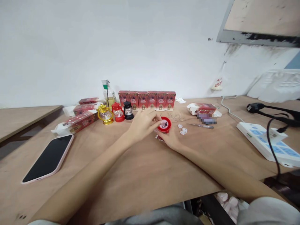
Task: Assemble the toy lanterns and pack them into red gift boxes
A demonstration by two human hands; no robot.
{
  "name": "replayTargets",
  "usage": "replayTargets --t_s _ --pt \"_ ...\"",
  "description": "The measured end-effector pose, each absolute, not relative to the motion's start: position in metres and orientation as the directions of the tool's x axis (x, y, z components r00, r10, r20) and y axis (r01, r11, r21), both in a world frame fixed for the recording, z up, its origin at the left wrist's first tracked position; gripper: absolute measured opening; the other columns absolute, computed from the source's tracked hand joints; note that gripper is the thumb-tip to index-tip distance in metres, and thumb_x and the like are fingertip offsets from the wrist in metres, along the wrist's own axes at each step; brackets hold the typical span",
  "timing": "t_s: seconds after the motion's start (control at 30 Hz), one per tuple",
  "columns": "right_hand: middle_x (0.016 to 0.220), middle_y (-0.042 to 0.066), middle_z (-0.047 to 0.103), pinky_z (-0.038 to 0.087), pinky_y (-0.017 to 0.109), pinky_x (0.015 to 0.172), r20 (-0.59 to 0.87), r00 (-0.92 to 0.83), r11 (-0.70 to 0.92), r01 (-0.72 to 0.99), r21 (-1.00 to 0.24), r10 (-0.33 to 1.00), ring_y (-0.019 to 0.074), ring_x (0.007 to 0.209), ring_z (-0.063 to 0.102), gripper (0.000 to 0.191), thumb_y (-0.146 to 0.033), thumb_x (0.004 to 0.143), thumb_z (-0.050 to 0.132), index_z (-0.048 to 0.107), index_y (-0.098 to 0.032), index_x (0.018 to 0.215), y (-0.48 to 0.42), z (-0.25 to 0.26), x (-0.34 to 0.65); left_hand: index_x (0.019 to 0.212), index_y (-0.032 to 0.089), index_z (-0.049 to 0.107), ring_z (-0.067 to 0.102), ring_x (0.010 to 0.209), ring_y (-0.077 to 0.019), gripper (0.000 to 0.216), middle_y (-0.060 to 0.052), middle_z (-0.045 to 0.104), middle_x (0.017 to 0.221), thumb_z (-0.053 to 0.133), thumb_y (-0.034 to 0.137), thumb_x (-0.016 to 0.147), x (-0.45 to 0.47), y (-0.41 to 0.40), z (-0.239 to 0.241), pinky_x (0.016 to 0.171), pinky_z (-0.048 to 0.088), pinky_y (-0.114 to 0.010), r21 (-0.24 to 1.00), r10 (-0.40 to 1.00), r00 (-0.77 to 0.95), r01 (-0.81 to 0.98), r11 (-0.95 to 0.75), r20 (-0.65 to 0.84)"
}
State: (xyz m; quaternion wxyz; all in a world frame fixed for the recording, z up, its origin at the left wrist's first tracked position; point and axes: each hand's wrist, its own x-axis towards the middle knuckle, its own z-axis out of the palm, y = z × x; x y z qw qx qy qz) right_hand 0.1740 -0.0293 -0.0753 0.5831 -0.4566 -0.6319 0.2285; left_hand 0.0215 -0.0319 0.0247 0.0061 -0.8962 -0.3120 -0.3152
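A red lantern base (169,127) stands on the table with its hollow side up; a white disc and a small dark part show inside. My right hand (170,139) grips its near side. Over its left rim, my left hand (144,124) is closed in a pinch, fingertips at the inner parts; whatever they hold is too small to make out. Small white and red beads (159,137) lie beside my right fingers. To the right are white plastic pieces (183,131) and a screwdriver (201,126). Behind lie thin bent wires (178,117).
Gold (105,115), red (117,112) and black lanterns (128,110) stand left of several upright red boxes (142,100). Opened boxes (81,122) and a phone (49,157) lie left. A power strip (264,142), cables and another opened box (203,109) are at right.
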Motion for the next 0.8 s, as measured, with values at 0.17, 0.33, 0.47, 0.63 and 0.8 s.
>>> replayTargets --t_s 0.17,0.33,0.47,0.63,0.8 --pt "0.105 0.007 0.065 0.048 0.04 0.087 0.545 0.099 0.485 0.345 -0.803 0.832 0.0238 0.097 0.061 0.035 -0.026 0.069 0.067 0.058 -0.018 0.102 -0.033 -0.069 0.173 0.085 0.015 0.061 0.056 0.087 -0.0204 0.021 -0.006 0.066 0.092 0.047 0.029 0.092 0.026 -0.035 0.021 0.074 0.032 -0.034 -0.153 0.478 0.731 0.611 -0.777 0.487" --pt "0.107 0.006 0.064 0.048 0.04 0.088 0.556 0.112 0.493 0.342 -0.8 0.824 0.0229 0.098 0.06 0.039 -0.024 0.068 0.068 0.056 -0.02 0.104 -0.033 -0.07 0.172 0.089 0.015 0.062 0.054 0.088 -0.0207 0.025 -0.008 0.064 0.096 0.041 0.026 0.095 0.025 -0.031 0.017 0.072 0.031 -0.034 -0.25 0.44 0.763 0.596 -0.763 0.474" --pt "0.11 0.006 0.063 0.047 0.04 0.09 0.563 0.103 0.501 0.347 -0.793 0.82 0.0228 0.1 0.059 0.04 -0.022 0.068 0.067 0.056 -0.02 0.106 -0.032 -0.071 0.173 0.091 0.016 0.064 0.053 0.086 -0.0203 0.025 -0.007 0.064 0.093 0.04 0.026 0.094 0.024 -0.031 0.017 0.071 0.031 -0.033 -0.265 0.409 0.779 0.57 -0.778 0.475" --pt "0.108 0.007 0.064 0.047 0.041 0.09 0.55 0.121 0.487 0.336 -0.806 0.826 0.0241 0.101 0.06 0.043 -0.028 0.068 0.069 0.056 -0.02 0.108 -0.031 -0.073 0.173 0.09 0.016 0.061 0.053 0.081 -0.0181 0.026 -0.007 0.062 0.086 0.039 0.029 0.095 0.021 -0.029 0.02 0.071 0.036 -0.031 -0.099 0.398 0.672 0.574 -0.813 0.625" --pt "0.107 0.009 0.065 0.047 0.044 0.092 0.508 0.171 0.439 0.322 -0.839 0.844 0.0256 0.102 0.06 0.045 -0.037 0.066 0.073 0.058 -0.018 0.104 -0.028 -0.076 0.174 0.095 0.017 0.058 0.053 0.073 -0.0142 0.02 -0.004 0.06 0.082 0.044 0.031 0.092 0.014 -0.007 0.004 0.068 0.043 -0.027 0.328 0.599 0.361 0.583 -0.743 0.715"
